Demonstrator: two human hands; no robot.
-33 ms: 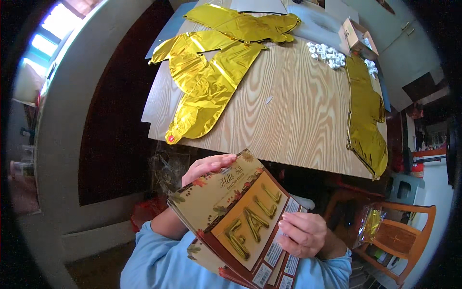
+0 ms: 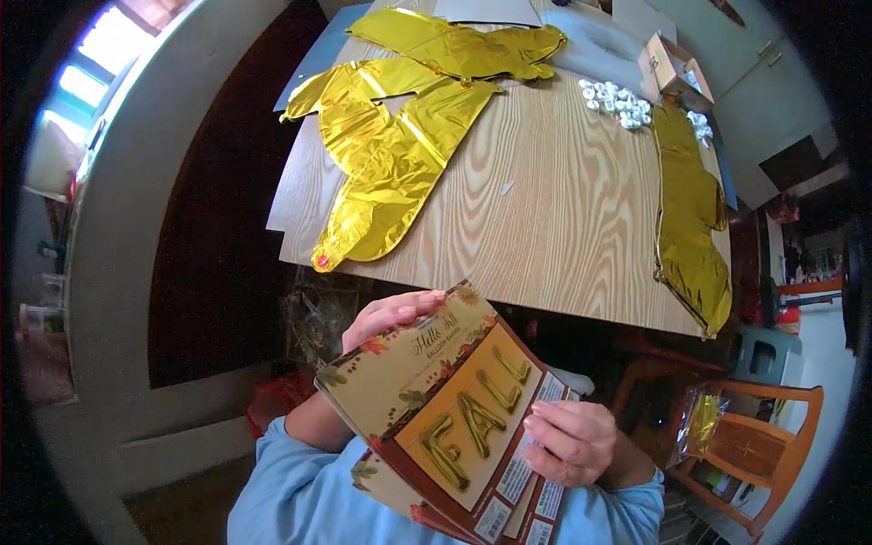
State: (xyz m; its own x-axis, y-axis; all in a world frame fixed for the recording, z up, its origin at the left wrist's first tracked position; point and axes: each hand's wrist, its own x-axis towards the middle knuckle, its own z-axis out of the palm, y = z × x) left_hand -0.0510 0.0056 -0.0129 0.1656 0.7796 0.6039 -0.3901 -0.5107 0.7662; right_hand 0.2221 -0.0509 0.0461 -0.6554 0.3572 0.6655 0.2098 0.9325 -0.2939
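Observation:
Against my blue shirt I hold a stack of printed cardboard balloon-package cards (image 2: 391,368), tilted, with a picture of gold letter balloons on the front one. My left hand (image 2: 391,318) lies over the upper left edge of the stack, its fingers closed along it and its palm hidden behind. At the right edge, my right hand (image 2: 570,440) pinches the cards between thumb and fingers. More cards of the same print fan out below the front one. Beyond my hands, a flat gold foil balloon (image 2: 391,154) lies at the table's left.
The wood-grain table (image 2: 536,218) holds another gold foil balloon (image 2: 463,45) at the back and a folded one (image 2: 686,213) along the right. White rolls (image 2: 618,102) lie near a cardboard box (image 2: 670,68). A wooden chair (image 2: 758,445) stands at the right, with a plastic-wrapped gold packet (image 2: 702,422).

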